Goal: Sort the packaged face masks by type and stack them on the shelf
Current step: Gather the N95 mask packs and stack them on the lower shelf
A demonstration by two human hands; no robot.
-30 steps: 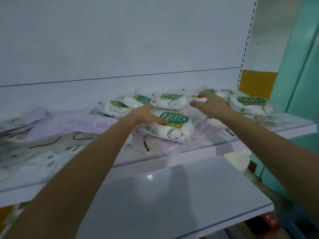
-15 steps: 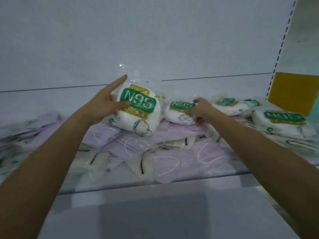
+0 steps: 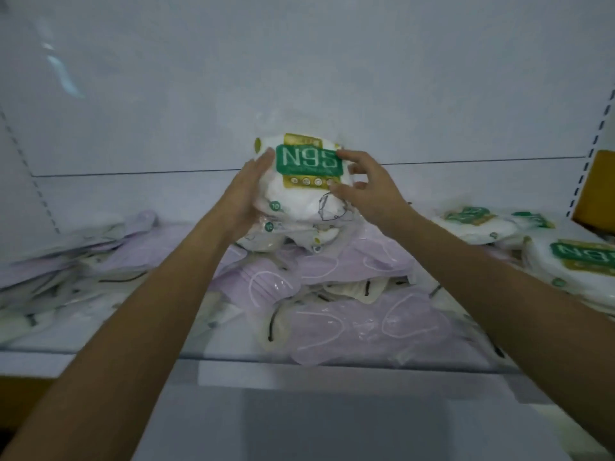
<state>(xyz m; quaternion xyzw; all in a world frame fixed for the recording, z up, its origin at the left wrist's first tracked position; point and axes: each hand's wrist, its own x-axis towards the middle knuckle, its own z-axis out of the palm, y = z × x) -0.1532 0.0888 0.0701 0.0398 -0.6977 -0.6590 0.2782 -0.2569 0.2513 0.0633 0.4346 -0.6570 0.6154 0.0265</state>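
Pressing in from both sides, the hands are steadying a white N95 pack (image 3: 304,191) that is standing nearly upright, its green label facing the camera, at the middle back of the shelf (image 3: 100,356). The left hand (image 3: 248,197) is lying flat against the pack's left edge, fingers almost straight and pointing up. The right hand (image 3: 367,186) is reaching across the pack's right side with fingers spread and loosely bent, one fingertip touching the label's upper right corner and the thumb touching the front lower down; neither hand is wrapping round it. The pack is resting on other white packs (image 3: 266,232), which are sitting on a loose layer of purple mask packs (image 3: 336,271). Cream masks with dark loops (image 3: 352,289) are poking out between the purple ones. More N95 packs (image 3: 476,221) are lying near the right end, apart from the held one, and flat packs (image 3: 66,271) are spreading along the left. Behind the pack, the white back panel (image 3: 299,78) is standing close. Purple packs are reaching right to the shelf's front edge, and below it a lower shelf (image 3: 332,427) is jutting toward the camera.
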